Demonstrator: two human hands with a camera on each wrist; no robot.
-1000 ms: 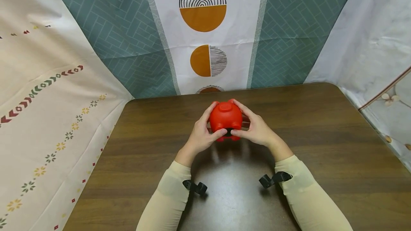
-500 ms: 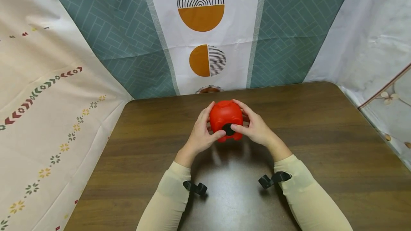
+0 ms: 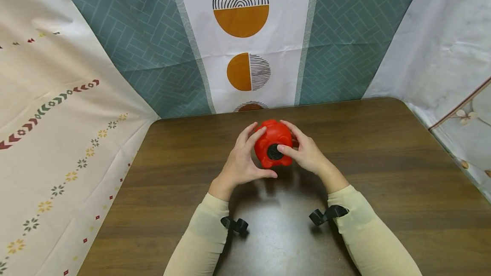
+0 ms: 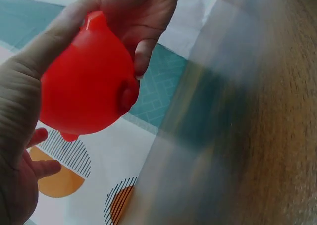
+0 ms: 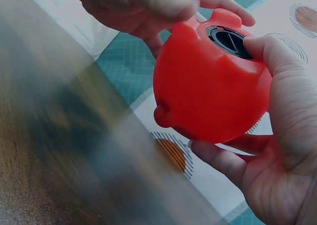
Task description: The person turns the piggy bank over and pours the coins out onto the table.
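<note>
A round red piggy bank [image 3: 273, 134] with stubby feet is tipped up above the table, its underside turned toward me. Set in that underside is a black plug [image 5: 225, 40] with a bar across it. My right hand [image 3: 307, 152] grips the bank, thumb on the plug's edge and fingers round the far side. Loosely spread on the other side is my left hand [image 3: 241, 161], fingertips right at the bank's edge and thumb standing clear of it below. The smooth red side of the bank [image 4: 84, 86] fills much of the left wrist view.
A brown wood-grain table [image 3: 184, 173] lies under both arms. Behind it hangs a green and white patterned cloth [image 3: 284, 67], with a cream cloth [image 3: 76, 131] on the left and a pale marbled one [image 3: 441, 54] on the right. Both sleeves carry black wrist mounts.
The piggy bank has tilted and turned so that its black plug shows fully. My left hand has loosened, its thumb dropping away from the bank. My right hand has kept its hold.
</note>
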